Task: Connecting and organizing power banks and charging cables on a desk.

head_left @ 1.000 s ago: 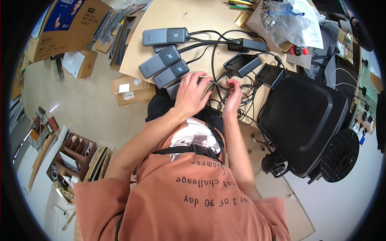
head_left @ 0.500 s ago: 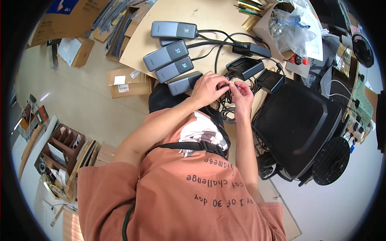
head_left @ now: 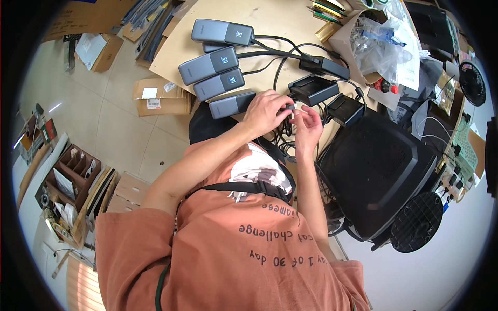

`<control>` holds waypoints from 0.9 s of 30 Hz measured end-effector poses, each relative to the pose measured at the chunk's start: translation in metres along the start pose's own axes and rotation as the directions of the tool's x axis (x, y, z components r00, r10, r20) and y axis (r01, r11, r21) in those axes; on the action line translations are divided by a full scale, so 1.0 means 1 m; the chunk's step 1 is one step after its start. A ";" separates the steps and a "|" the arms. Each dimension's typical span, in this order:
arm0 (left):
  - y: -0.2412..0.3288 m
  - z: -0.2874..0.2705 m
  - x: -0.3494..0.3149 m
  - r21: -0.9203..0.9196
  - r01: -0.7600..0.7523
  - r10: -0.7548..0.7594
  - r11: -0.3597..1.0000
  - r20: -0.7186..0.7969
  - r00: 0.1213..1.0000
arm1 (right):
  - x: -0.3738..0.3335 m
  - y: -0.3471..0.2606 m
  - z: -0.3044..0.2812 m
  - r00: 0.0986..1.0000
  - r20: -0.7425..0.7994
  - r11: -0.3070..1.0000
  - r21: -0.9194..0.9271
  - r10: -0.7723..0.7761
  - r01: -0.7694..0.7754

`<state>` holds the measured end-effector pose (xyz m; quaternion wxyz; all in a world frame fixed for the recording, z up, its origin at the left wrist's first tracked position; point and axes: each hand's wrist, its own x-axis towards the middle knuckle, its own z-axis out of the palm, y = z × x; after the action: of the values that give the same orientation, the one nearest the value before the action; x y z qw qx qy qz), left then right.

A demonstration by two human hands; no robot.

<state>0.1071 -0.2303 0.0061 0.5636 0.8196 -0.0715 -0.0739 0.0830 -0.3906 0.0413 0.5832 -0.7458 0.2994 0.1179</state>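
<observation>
My left hand [head_left: 265, 112] and my right hand [head_left: 309, 125] meet over the near edge of a tan table [head_left: 270, 20]. Together they pinch the small plug end of a black cable [head_left: 290, 108] between their fingertips. A grey power bank [head_left: 231, 104] lies just left of my left hand. Three more grey power banks [head_left: 210, 65] lie beyond it, some with lit displays. Black charger blocks [head_left: 313, 89] with cables sit just past my right hand.
A black office chair [head_left: 381, 171] stands to the right, close to my right arm. Cardboard boxes [head_left: 158, 97] lie on the tiled floor at the left. Plastic bags and papers [head_left: 381, 41] crowd the table's far right. A wooden divider box [head_left: 70, 176] sits lower left.
The view has shifted, and the table now sits higher in the frame. My left hand left the near power bank and moved right, and both hands closed on the cable plug.
</observation>
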 end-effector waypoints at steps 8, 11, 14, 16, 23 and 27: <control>-0.025 0.034 0.016 0.174 -0.027 0.063 0.984 -0.204 0.977 | 0.014 -0.042 -0.035 0.741 0.063 0.495 -0.706 -0.668 0.506; -0.028 0.039 0.014 0.219 -0.008 0.065 0.976 -0.255 0.965 | 0.031 -0.054 -0.040 0.694 0.093 0.411 -0.747 -0.714 0.522; -0.030 0.044 0.012 0.209 0.016 0.043 0.978 -0.276 0.960 | 0.044 -0.062 -0.038 0.694 0.183 0.316 -0.790 -0.697 0.526; -0.029 0.047 0.013 0.231 0.022 0.046 0.973 -0.287 0.957 | 0.053 -0.061 -0.038 0.701 0.212 0.292 -0.799 -0.681 0.525; -0.029 0.053 0.011 0.224 0.001 0.076 0.975 -0.336 0.939 | 0.069 -0.042 -0.041 0.843 0.153 0.484 -0.760 -0.515 0.434; -0.027 0.054 0.012 0.193 0.072 0.001 0.979 -0.357 0.934 | 0.074 -0.043 -0.041 0.886 0.105 0.573 -0.727 -0.451 0.378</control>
<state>0.1083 -0.2729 -0.0383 0.4794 0.8737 0.0392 0.0725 0.1598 -0.4456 0.0487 0.2334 -0.9684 0.0707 0.0529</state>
